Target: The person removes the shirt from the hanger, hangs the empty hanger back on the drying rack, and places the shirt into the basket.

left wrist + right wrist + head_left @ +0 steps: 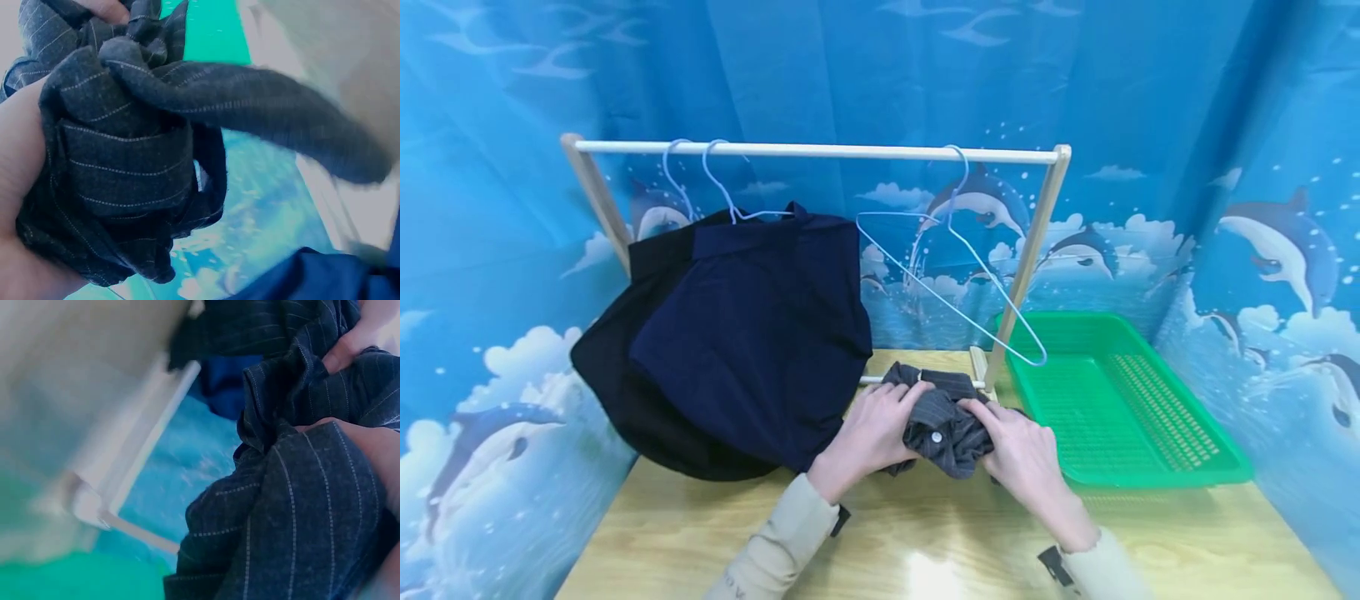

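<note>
Across the upper left of the head view, a navy shirt (760, 325) is hanging from the rail (812, 151). Low in the middle, the left hand (871, 435) and right hand (1021, 454) are both clutching a bunched grey pinstriped garment (942, 417) over the table (655, 533). At right, a green basket (1187, 467) is sitting.

Both forearms, in beige sleeves, reach forward and angle inward so the hands meet. The left hand (872, 429) and the right hand (1022, 454) sit side by side, palms down, fingers (917, 398) curled in a grip.
</note>
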Demonstrator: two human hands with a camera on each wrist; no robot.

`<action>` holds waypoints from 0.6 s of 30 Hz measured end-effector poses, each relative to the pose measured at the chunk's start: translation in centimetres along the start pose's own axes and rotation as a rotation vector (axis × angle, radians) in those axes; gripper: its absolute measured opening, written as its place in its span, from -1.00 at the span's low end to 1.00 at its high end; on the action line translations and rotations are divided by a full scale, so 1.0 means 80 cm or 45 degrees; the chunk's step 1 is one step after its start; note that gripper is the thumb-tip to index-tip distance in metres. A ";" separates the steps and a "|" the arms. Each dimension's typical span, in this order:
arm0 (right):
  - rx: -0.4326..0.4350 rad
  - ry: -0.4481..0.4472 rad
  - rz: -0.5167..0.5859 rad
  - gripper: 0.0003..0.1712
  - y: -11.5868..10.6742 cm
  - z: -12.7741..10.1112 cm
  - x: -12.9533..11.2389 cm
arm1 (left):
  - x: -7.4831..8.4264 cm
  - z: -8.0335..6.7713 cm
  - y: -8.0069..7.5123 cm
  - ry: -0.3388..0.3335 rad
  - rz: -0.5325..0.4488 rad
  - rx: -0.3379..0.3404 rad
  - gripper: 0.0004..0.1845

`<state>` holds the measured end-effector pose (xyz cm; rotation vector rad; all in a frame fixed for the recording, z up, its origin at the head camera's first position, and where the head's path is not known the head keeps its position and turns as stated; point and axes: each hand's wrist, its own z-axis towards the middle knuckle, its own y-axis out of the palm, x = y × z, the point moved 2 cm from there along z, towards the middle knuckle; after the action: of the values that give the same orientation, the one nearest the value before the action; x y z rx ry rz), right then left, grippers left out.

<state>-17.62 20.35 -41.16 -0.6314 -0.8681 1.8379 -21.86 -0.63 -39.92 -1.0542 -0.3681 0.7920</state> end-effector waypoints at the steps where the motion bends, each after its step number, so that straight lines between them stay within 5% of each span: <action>1: 0.032 -0.008 -0.013 -0.18 -0.009 0.002 0.002 | 0.003 0.005 -0.005 0.009 -0.008 0.019 0.02; 9: 0.164 -0.005 -0.076 -0.18 -0.053 0.000 0.033 | 0.034 0.041 -0.024 0.029 -0.034 0.038 0.05; 18: 0.237 0.115 -0.125 -0.30 -0.088 -0.022 0.088 | 0.088 0.095 -0.011 0.012 -0.128 0.007 0.08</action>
<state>-15.23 29.23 -36.97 -0.5407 -0.6488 1.7628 -21.48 9.05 -36.28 -1.0262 -0.4081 0.6974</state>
